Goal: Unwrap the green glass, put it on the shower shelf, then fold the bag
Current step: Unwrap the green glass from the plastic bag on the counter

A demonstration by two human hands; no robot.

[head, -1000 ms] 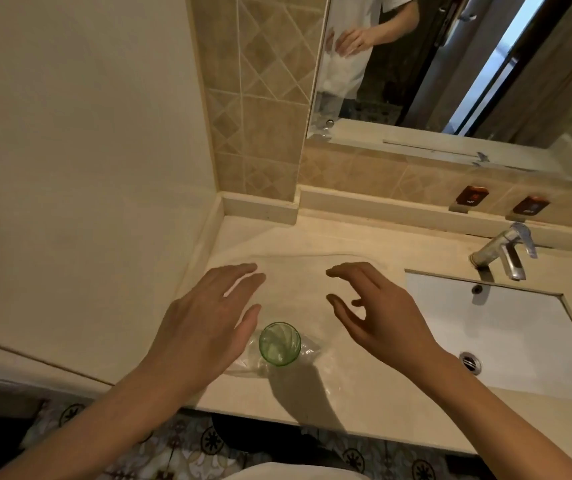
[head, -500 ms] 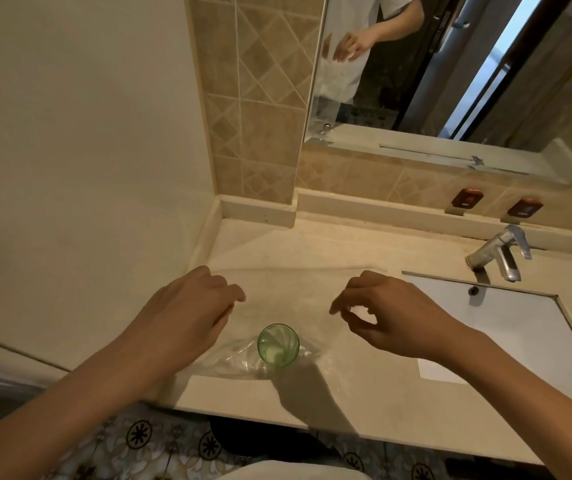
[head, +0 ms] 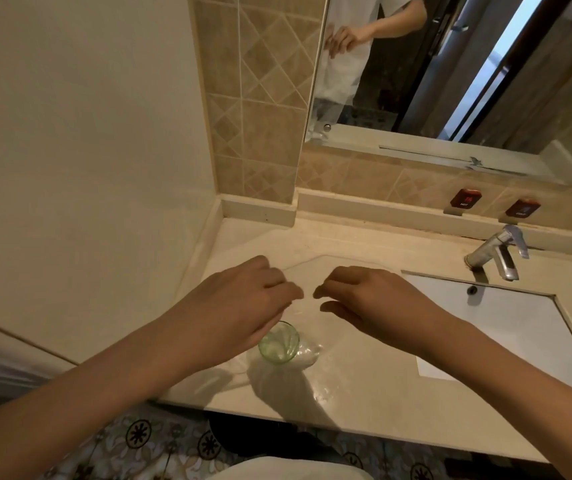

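Observation:
The green glass (head: 278, 346) stands upright near the front of the beige counter (head: 374, 407), with its rim partly under my left wrist. A clear plastic bag (head: 307, 353) is crumpled around its base and spreads flat toward the back wall. My left hand (head: 239, 303) and my right hand (head: 371, 299) hover just behind the glass. Their fingertips are pinched and almost meet over the bag's film. Each seems to hold a bit of the plastic, though the film is hard to see.
A white sink basin (head: 506, 327) is set into the counter at the right, with a chrome faucet (head: 496, 254) behind it. A plain wall closes the left side. A mirror (head: 451, 64) and tiled splashback stand at the back.
My hands went from spread open to pinched. They then moved inward until their fingertips nearly touch. The glass has stayed in place.

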